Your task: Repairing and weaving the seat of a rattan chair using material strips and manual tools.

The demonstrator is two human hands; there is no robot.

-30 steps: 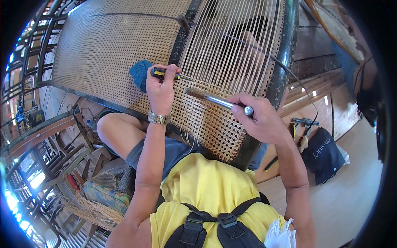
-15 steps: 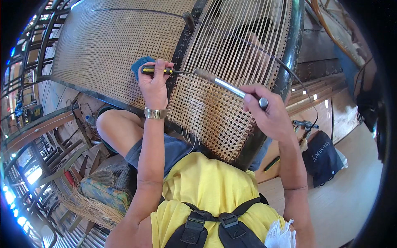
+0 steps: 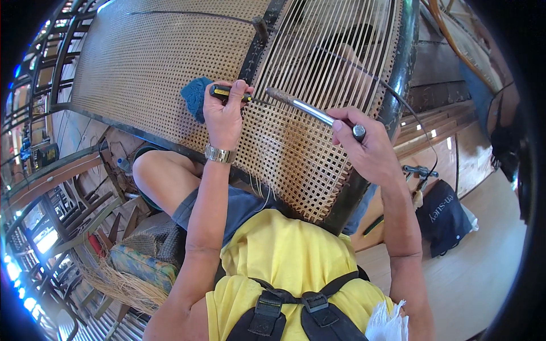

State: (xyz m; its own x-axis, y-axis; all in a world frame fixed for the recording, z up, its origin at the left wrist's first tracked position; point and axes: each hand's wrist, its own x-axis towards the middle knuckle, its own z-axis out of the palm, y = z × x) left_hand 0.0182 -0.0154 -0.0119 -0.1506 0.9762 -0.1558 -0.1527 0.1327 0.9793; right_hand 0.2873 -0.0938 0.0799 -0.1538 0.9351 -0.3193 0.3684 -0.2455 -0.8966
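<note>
My left hand [image 3: 223,122] is closed around the black and yellow handle of a screwdriver [image 3: 222,91], its thin shaft pointing right over the cane webbing. Gripped in my right hand [image 3: 367,145] is a silver metal rod [image 3: 313,111] with a rough brown far end. That end hovers close to the screwdriver's shaft; whether they touch I cannot tell. Below both tools lies a partly woven cane panel [image 3: 296,153] in a dark wooden frame. Its near part is an open square weave, while the far part has only parallel strands [image 3: 318,57].
A finished cane panel [image 3: 153,62] spreads to the left, with a blue cloth [image 3: 195,98] lying on it. A short wooden peg [image 3: 260,27] stands at the frame bar. At right are a black bag [image 3: 443,216] and a metal tool [image 3: 420,170]. Loose cane strands [image 3: 122,284] lie lower left.
My left hand has moved right with the screwdriver, uncovering more of the blue cloth. The rod in my right hand has shifted slightly up and left.
</note>
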